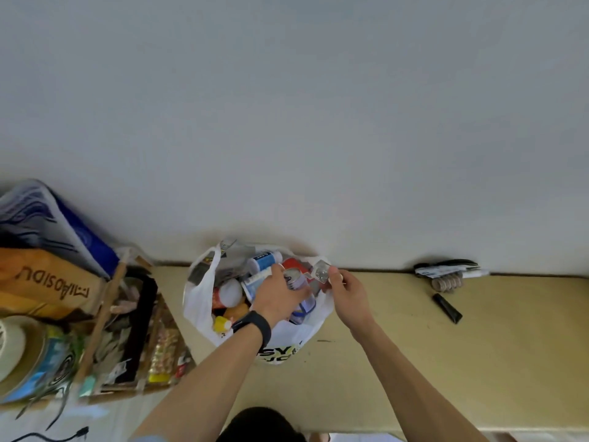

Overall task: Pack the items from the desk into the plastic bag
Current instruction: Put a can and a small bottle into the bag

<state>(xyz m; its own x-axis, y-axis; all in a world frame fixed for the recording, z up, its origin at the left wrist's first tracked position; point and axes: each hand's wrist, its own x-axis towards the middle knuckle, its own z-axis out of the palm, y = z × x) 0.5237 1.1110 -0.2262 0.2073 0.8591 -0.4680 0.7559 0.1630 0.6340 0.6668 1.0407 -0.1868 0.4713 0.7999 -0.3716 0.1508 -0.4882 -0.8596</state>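
A white plastic bag (pixel 200 291) stands open on the beige desk (pixel 398 362) against the wall, stuffed with bottles, cans and packets. My left hand (pixel 277 296), with a black watch on the wrist, is inside the bag's mouth, gripping a bluish can (pixel 298 279). My right hand (pixel 345 293) is at the bag's right rim, pinching a small clear plastic packet (pixel 320 272). On the desk to the right lie a black tube (pixel 447 308) and a roll of brown discs (pixel 446 282) beside a black-and-white packaged item (pixel 446 268).
A cardboard box (pixel 134 346) crammed with clutter stands left of the bag, with an orange bag (pixel 47 282) and rolls of tape (pixel 19 349) farther left. The white wall rises directly behind the desk. A black cable (pixel 73 433) lies at lower left.
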